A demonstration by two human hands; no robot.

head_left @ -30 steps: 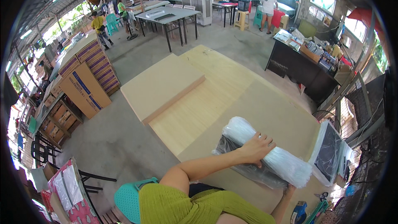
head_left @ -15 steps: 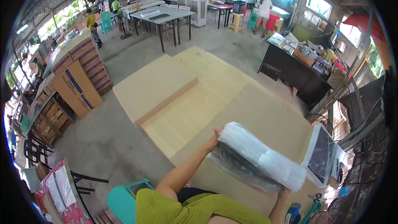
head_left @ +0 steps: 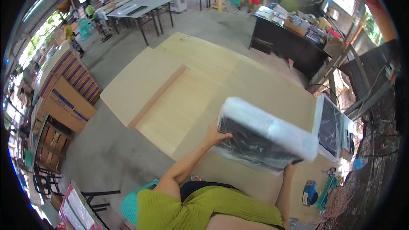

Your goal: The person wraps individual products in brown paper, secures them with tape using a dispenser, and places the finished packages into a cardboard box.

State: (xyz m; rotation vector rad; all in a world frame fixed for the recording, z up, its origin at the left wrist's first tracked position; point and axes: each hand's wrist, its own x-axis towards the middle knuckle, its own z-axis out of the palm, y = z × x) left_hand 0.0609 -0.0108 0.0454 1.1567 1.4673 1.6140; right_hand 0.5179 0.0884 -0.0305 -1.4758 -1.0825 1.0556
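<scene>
Between my hands is a plastic-wrapped black panel [head_left: 255,142], its far long edge padded with whitish foam or bubble wrap. My left hand [head_left: 218,135] grips its left end, thumb lying over the dark face. At the lower right corner, my right hand [head_left: 290,169] holds the other end, with its fingers partly hidden. The panel is tilted over the brown-covered part of a large wooden table [head_left: 196,89]. A second wrapped dark panel [head_left: 329,125] leans at the table's right end.
On the table's left part lies a flat brown carton [head_left: 142,83]. Scissors [head_left: 329,172], a blue tape dispenser [head_left: 309,193] and a teal tape dispenser [head_left: 327,192] lie by my right forearm. A cluttered black desk [head_left: 281,44] stands beyond. Stacked cartons [head_left: 72,98] are at left; people are farther back.
Both hands have lifted and tipped the wrapped panel away from me, so more of its dark face shows. My left thumb now lies across that face. The view has shifted too.
</scene>
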